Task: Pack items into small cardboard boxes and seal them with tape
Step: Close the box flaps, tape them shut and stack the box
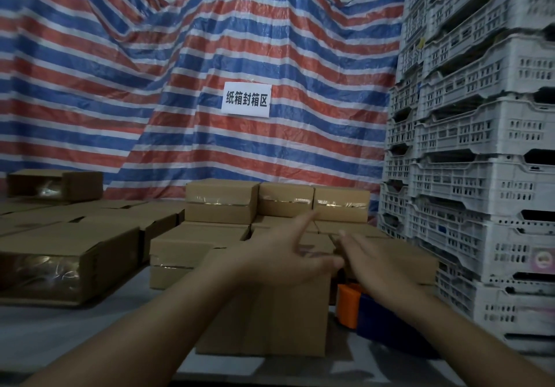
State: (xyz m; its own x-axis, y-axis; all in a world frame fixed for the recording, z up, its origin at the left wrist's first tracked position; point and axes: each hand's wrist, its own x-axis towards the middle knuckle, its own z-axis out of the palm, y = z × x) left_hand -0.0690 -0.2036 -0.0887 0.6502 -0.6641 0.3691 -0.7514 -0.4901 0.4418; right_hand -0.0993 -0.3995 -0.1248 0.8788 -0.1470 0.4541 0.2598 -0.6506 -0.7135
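Note:
A small cardboard box [270, 317] stands on the grey table in front of me, its top mostly hidden by my arms. My left hand [288, 251] hovers over its top with fingers spread and straight, holding nothing. My right hand [369, 257] lies beside it, fingers straight, over the box's right edge and a second box [411, 254] behind. An orange and blue tape dispenser [357, 305] sits on the table just right of the box, under my right forearm.
Several taped boxes [222, 200] are stacked behind, and more boxes [69, 254] lie at the left. A tall stack of white plastic crates [480, 146] walls off the right side. A striped tarp with a paper sign [247, 99] hangs at the back.

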